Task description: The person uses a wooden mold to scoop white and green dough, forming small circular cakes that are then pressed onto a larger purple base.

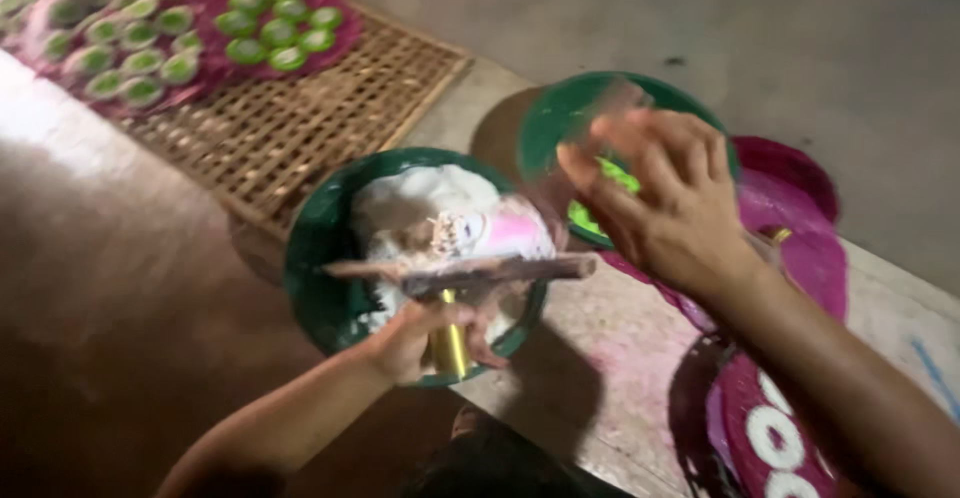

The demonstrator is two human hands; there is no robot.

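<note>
Left hand (420, 336): closed around brass tube (451, 343), over near green bowl (320, 258).
Right hand (665, 198): fingers spread, empty, above far green bowl (550, 118).

Grey concrete floor (620, 8), woven bamboo tray (300, 128) upper left, dim light.

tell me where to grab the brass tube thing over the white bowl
Take the brass tube round its upright lower shaft, from below and the near side, as the left hand does. The flat stick lies across its top over the green bowl, blocking any grip from above.
</note>
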